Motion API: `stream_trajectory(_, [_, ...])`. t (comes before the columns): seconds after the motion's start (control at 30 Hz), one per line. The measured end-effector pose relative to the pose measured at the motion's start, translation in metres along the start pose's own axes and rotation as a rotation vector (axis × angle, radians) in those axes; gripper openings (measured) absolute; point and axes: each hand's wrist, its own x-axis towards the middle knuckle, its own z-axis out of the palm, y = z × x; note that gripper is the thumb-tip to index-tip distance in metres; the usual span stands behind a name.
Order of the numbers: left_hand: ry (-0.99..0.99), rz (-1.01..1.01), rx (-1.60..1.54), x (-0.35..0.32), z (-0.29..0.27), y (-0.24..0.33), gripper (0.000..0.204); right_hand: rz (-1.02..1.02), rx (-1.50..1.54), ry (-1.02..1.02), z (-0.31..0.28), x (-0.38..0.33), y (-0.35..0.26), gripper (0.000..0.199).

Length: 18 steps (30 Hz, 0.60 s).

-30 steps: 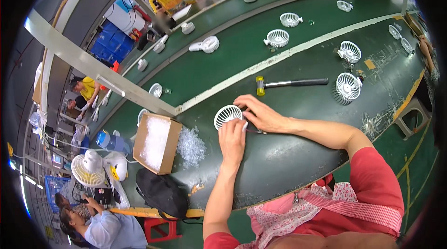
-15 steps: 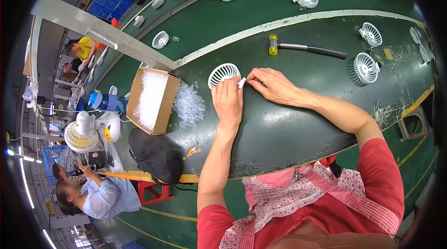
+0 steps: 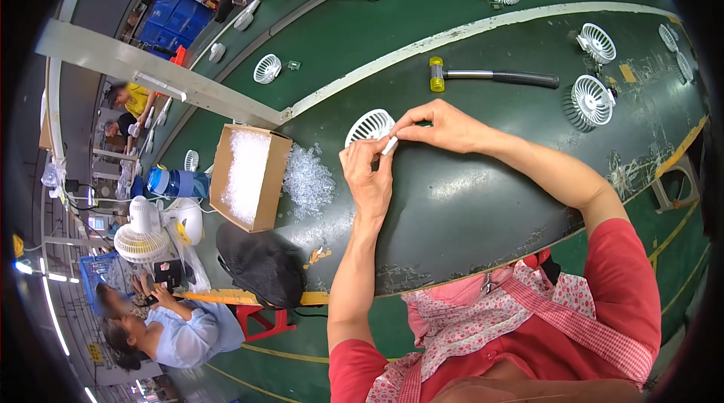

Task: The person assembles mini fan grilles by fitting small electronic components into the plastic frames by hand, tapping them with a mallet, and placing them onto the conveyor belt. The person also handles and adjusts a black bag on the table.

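A white round fan housing (image 3: 369, 125) with a slatted grille is held by my left hand (image 3: 367, 180), whose thumb and fingers close on its near side. The housing's short white stub (image 3: 389, 147) sticks out beside my left fingertips. My right hand (image 3: 446, 128) is closed in a pinch at the far end of this stub, its fingertips touching the housing or very near it. Whatever lies between the right fingertips is too small or hidden. Left of my left hand lies a pile of small clear plastic pieces (image 3: 308, 180).
An open cardboard box (image 3: 273, 184) holds more clear pieces. A yellow-headed hammer (image 3: 490, 76) lies beyond my hands. Further housings (image 3: 592, 100) stand to the right; others ride the green belt (image 3: 422, 11). A black mesh cap (image 3: 260, 263) lies near the front edge. Co-workers sit at left.
My right fingertips have come in to the stub, where they were slightly apart from it. The housing has tilted in my left hand, and the whole view has shifted a little.
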Motion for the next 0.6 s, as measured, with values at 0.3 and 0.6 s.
stream_trajectory(0.3, [-0.1, -0.489, -0.755, 0.005, -0.017, 0.015, 0.017, -0.035, 0.044, -0.056, -0.007, -0.005, -0.032, 0.026])
stream_trajectory(0.6, [-0.115, 0.188, 0.248, -0.002, -0.002, 0.022, 0.044, -0.092, -0.542, 0.348, -0.015, 0.007, 0.015, 0.015])
